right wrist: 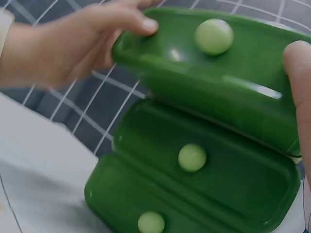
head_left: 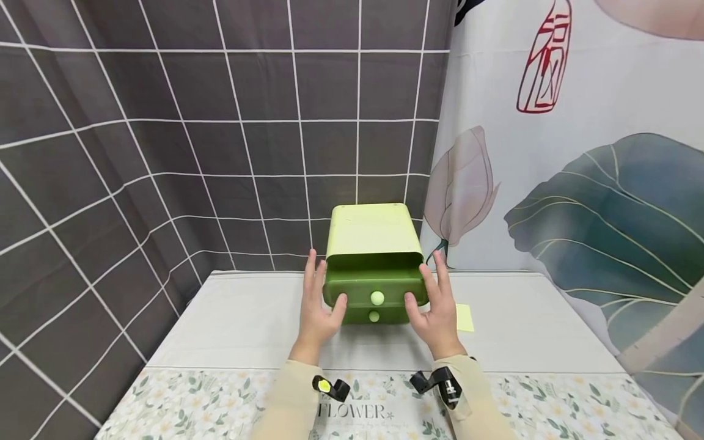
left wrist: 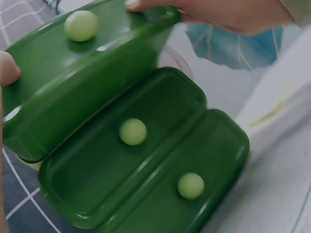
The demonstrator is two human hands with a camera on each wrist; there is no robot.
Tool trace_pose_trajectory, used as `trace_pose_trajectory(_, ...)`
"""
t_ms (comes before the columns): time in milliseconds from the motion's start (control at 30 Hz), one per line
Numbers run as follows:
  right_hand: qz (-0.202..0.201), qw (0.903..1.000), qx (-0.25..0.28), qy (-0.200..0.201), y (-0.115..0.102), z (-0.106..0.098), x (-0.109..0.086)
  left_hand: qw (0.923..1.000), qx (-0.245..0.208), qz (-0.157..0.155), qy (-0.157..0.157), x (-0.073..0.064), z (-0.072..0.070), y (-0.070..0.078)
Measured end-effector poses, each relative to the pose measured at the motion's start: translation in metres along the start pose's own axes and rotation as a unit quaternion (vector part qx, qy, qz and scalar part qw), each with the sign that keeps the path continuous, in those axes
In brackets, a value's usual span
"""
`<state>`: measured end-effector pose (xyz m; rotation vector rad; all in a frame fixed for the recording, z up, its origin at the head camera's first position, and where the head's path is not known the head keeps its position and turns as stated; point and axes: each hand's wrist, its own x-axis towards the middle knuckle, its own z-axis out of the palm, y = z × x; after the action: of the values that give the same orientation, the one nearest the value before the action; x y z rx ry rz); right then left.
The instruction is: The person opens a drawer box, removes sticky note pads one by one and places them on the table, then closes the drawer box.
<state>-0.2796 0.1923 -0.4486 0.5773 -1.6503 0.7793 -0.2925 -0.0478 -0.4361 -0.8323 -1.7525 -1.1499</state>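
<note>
A small tabletop drawer cabinet (head_left: 374, 229), pale green on top with green drawers, stands in front of me. Its top drawer (head_left: 352, 290) sticks out toward me and bears a round light-green knob (head_left: 377, 298). Below it, two more drawer fronts are closed, each with a knob (left wrist: 132, 131). My left hand (head_left: 316, 311) is at the drawer's left side, its thumb on the front and its fingers straight along the side. Mirroring it, my right hand (head_left: 437, 311) has its thumb against the front near the right corner, fingers extended upward and spread.
A pale yellow square (head_left: 464, 318) lies on the white table (head_left: 247, 324) to the right of the cabinet. A floral mat (head_left: 198, 397) covers the near edge. Behind stands a dark gridded curtain (head_left: 264, 146), and on the right hangs a printed white cloth (head_left: 484, 79).
</note>
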Motion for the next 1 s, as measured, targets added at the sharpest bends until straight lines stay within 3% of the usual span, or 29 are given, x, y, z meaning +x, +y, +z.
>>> trace_pose_trajectory(67,-0.034,0.9987,-0.037,0.011,0.006,0.002,-0.004,0.9944,0.063,0.082,0.024,-0.006,0.007,-0.012)
trace_pose_trajectory(100,-0.05,0.9973,-0.051,0.018,0.008,0.003,-0.005,0.9895,0.091,0.107,0.033,-0.007,0.01,-0.013)
trace_pose_trajectory(167,-0.063,0.9954,-0.069,0.022,0.009,0.004,-0.006,0.9785,0.139,0.145,0.047,-0.009,0.015,-0.015)
trace_pose_trajectory(233,-0.065,0.9944,-0.081,0.021,0.01,0.006,-0.008,0.9698,0.175,0.16,0.055,-0.011,0.019,-0.016)
trace_pose_trajectory(433,-0.061,0.9924,-0.106,0.008,0.01,0.009,-0.012,0.9577,0.237,0.153,0.059,-0.016,0.025,-0.018)
trace_pose_trajectory(833,-0.059,0.9906,-0.123,-0.014,0.009,0.017,-0.015,0.9553,0.275,0.107,0.015,-0.024,0.033,-0.017)
trace_pose_trajectory(1000,-0.065,0.9893,-0.128,-0.023,0.007,0.02,-0.018,0.9484,0.302,0.096,0.002,-0.026,0.034,-0.016)
